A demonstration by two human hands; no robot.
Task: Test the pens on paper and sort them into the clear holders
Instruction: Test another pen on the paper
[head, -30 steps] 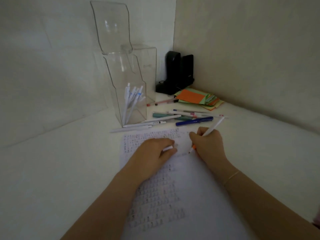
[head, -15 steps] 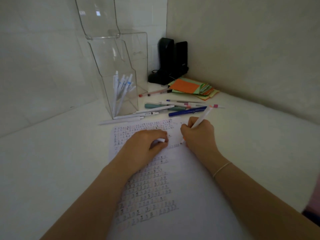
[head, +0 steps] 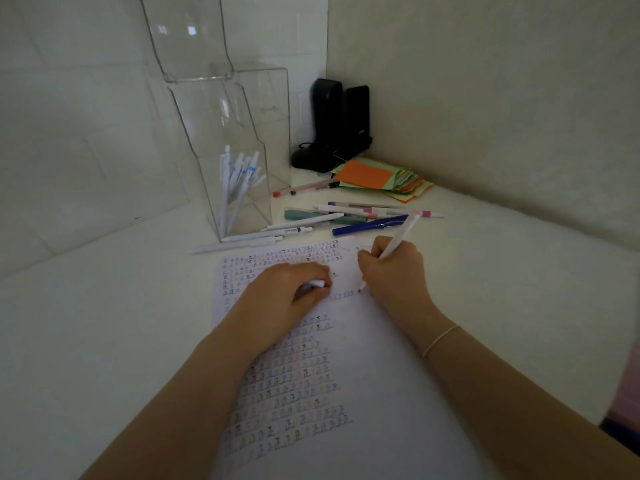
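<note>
Right hand (head: 393,271) — still writing | white pen (head: 398,239) tip on paper (head: 381,375)

Place: desk corner in an office or study room
Clues: white desk (head: 104,323), pens (head: 370,225), colored paper notes (head: 377,176), clear holders (head: 235,161), black speakers (head: 341,116)

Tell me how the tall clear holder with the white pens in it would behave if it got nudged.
The tall clear holder looks apt to tip: it stands narrow and high, its upper section leaning back. It is probably light, being thin clear plastic with only a few white pens low inside. On the smooth white table it may slide before toppling.
</note>
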